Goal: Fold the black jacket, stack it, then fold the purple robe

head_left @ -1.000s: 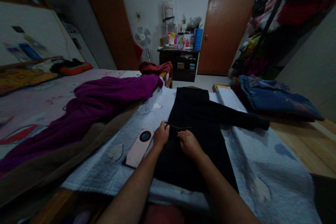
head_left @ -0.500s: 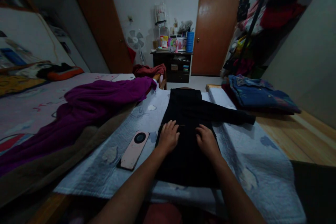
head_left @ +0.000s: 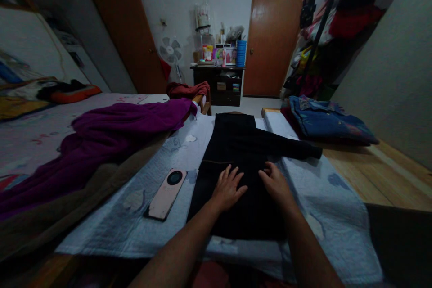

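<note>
A black long-sleeved top [head_left: 232, 139] lies spread out on a pale blue quilted cover, one sleeve [head_left: 290, 144] stretching to the right. My left hand [head_left: 228, 189] rests on the middle of the top, palm down with fingers spread. Near the garment's right edge is my right hand [head_left: 276, 184], its fingers loosely bent and the thumb apart; nothing shows in its grasp. A thin brownish line crosses the fabric left of centre. Left of the top, a pink phone [head_left: 165, 198] with a round black camera lies back side up.
The quilted cover [head_left: 135, 229] drapes over the surface. A purple cloth [head_left: 128, 126] lies along the bed at left. Folded denim clothing [head_left: 327, 119] is stacked on a wooden surface [head_left: 381, 180] at right. A dark cabinet [head_left: 216, 85] and fan [head_left: 171, 51] stand behind.
My left hand has slid right and slightly towards me, uncovering the brownish line. My right hand has shifted slightly right across the top. The lower left edge of the top reaches further left.
</note>
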The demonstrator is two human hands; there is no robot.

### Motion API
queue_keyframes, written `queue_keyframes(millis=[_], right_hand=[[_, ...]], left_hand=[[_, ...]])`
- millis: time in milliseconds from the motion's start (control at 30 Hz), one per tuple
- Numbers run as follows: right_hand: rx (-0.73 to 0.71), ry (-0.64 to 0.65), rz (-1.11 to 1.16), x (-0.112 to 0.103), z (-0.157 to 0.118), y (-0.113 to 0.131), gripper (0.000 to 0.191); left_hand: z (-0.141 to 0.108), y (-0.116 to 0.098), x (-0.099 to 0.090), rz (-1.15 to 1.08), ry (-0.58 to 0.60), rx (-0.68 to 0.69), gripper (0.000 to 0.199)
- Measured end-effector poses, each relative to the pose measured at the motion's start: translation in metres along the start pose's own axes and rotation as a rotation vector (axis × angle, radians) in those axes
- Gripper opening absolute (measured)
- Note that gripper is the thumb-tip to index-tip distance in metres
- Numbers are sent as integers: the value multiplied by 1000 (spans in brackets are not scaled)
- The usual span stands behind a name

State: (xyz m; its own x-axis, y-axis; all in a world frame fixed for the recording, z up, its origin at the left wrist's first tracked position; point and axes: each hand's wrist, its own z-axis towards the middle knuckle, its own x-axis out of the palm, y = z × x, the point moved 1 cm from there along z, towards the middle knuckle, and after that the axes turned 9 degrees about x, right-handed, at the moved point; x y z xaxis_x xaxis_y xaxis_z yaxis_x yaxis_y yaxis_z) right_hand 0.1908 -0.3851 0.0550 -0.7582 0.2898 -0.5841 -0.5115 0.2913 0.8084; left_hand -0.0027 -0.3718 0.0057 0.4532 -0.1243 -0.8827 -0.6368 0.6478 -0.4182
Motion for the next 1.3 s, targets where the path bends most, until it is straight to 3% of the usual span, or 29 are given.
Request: queue_keyframes(millis=[133, 233, 333, 533, 633, 700, 767, 867, 967, 1300], right_hand=[[-41, 253, 266, 8, -9, 12, 47], [-113, 376, 220, 21, -20, 20, 46], [-158, 421, 187, 35, -30, 23, 49], [-69, 274, 240, 38, -31, 12, 49], [-74, 54, 141, 24, -19, -1, 38], [-126, -104, 29, 16, -8, -12, 39], [-212, -176, -113, 14, 2, -22, 47], [-314, -117, -341, 23, 8, -36, 60], [-344, -50, -489, 36, 4, -44, 56], [-490, -45, -498, 32, -3, -43, 46]], left_hand=[[0, 1, -1, -66, -7, -11, 62], [-2, 3, 0, -131, -42, 12, 76], [-3, 5, 2, -144, -50, 56, 78], [-2, 3, 1, -115, -69, 66, 66], [-1, 1, -2, -118, -83, 56, 53], [-1, 2, -2, -110, -88, 51, 46], [-1, 3, -1, -107, -93, 49, 43], [-2, 6, 3, -104, -112, 57, 42], [-2, 9, 7, -105, -125, 52, 45], [-1, 20, 14, -139, -156, 48, 54]])
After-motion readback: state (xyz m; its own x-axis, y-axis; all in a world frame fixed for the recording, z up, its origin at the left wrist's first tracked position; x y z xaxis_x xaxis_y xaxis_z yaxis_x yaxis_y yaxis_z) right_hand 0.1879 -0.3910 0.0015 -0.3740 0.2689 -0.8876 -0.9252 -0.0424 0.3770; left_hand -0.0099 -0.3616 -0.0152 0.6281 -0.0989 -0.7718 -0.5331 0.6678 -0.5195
